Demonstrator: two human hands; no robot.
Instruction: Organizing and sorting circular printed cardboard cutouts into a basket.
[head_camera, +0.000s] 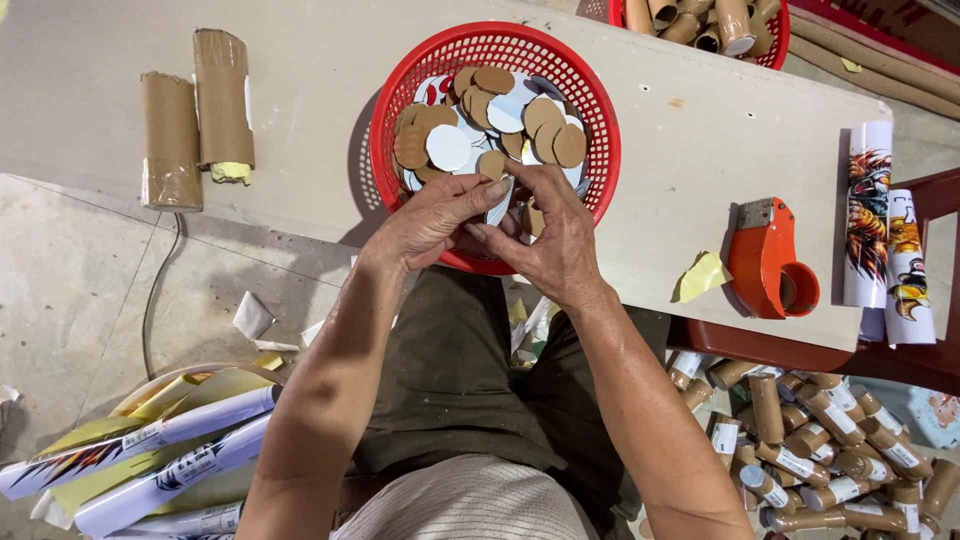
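Red basket, one on the table, holds many discs, too many to count. Left hand and right hand meet at its near rim, fingers pinched on one disc. Two brown tubes lie left; one orange tape dispenser sits right.

Both forearms are stretched forward, left hand and right hand brought together, fingertips pinched and touching, palms turned downward.

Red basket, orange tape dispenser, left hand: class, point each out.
red basket (600, 130), head view, right rim.
orange tape dispenser (757, 262), head view, body.
left hand (432, 218), head view, back of hand, fingers in the basket.
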